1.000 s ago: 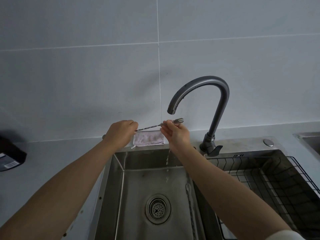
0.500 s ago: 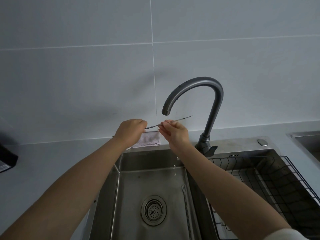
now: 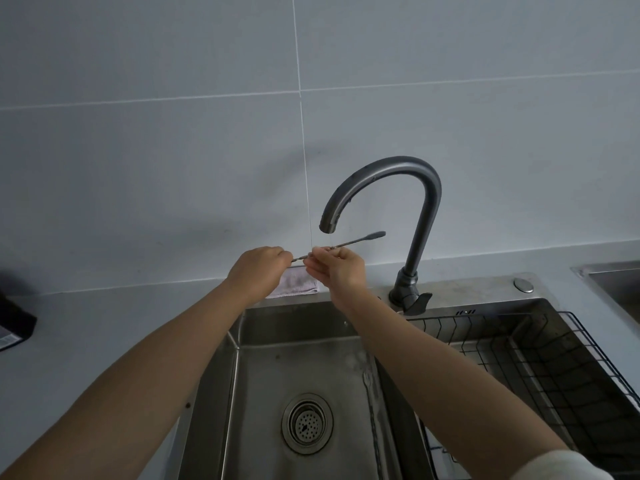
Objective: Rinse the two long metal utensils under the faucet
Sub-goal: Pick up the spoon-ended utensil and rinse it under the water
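Both hands pinch 1 long metal utensil (image 3: 341, 244): left hand (image 3: 258, 270) at its near end, right hand (image 3: 337, 268) mid-shaft. Beyond the right grip, its flat tip sits just under the faucet (image 3: 388, 188) spout. A 2nd utensil (image 3: 371, 403) lies in the sink (image 3: 221, 393) below.

Both hands (image 3: 298, 271) on utensil (image 3: 360, 239)

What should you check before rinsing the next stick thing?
1. Both hands hold the utensil: ok, left hand and right hand pinch it.
2. Utensil under the spout: ok, it passes just below.
3. Water running: cannot tell, only a faint thin thread shows.
4. Second utensil within reach: ok, it lies in the sink.
5. Drain unblocked: ok.
6. Rack free for the clean one: ok.
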